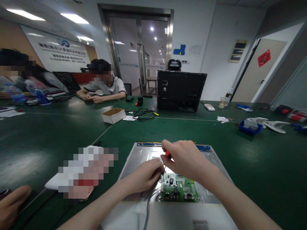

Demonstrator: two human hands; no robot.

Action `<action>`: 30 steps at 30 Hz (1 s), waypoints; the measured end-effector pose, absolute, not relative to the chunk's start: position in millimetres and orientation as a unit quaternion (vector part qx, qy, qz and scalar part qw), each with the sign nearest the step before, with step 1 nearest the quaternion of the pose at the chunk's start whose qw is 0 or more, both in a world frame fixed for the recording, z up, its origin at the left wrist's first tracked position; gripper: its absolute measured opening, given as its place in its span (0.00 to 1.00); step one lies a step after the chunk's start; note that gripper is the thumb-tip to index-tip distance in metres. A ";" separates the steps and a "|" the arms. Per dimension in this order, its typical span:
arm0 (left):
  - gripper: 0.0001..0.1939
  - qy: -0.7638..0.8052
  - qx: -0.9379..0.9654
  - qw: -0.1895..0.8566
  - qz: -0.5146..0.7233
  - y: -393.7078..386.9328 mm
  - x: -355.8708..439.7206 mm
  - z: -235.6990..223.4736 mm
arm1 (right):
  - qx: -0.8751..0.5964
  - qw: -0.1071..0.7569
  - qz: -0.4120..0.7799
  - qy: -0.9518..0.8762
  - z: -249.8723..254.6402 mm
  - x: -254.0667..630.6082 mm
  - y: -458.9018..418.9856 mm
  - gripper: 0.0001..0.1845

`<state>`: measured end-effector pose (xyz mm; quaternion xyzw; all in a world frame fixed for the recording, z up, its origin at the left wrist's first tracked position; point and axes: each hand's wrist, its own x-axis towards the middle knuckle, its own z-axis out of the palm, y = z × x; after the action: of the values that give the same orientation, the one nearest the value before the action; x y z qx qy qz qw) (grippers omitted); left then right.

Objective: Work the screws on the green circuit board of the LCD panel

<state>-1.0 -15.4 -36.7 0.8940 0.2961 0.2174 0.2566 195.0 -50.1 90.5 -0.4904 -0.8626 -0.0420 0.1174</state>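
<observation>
My right hand (183,156) is closed around the red and black handle of a screwdriver (169,155). Its thin shaft points down toward the upper left corner of a green circuit board (179,188). Close beside that corner is my left hand (150,171), its fingers pinched together low by the shaft; what they hold, if anything, is hidden. The board lies on the metal back of a flat display panel (129,166), which has a narrow blue strip board (203,148) along its far edge. A grey cable (147,207) runs from near my left hand toward me.
A black monitor casing (181,91) stands at the back. Left of it are an open cardboard box (114,115) and a coiled black cable (144,114). A blue tray (250,126) sits at right. Another person's hand (15,204) rests at the lower left, near a blurred pink and white item (83,172).
</observation>
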 end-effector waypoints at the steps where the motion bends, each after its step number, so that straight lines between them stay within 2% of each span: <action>1: 0.08 0.296 0.893 0.259 0.218 -15.7 -1.0 -36.1 | -0.490 0.118 -0.037 -0.863 90.5 194.8 -50.1 0.04; 7: 0.06 0.292 0.890 0.269 0.223 -16.7 0.9 -31.7 | -0.464 0.139 -0.010 -0.875 90.5 196.1 -49.7 0.07; 12: 0.07 0.310 0.893 0.251 0.210 -17.2 0.8 -31.3 | -0.462 0.138 -0.004 -0.876 89.1 196.9 -48.0 0.12; 21: 0.06 0.310 0.895 0.250 0.201 -15.8 -0.2 -35.9 | -0.487 0.118 -0.028 -0.865 88.6 194.1 -48.2 0.07; 30: 0.02 0.302 0.886 0.271 0.225 -17.7 0.4 -33.2 | -0.457 0.153 0.019 -0.876 89.8 194.9 -51.2 0.16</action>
<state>0.4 -17.7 -33.2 0.8858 0.3021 0.2250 0.2711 194.9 -51.2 89.8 -0.4566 -0.8761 0.0191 0.1535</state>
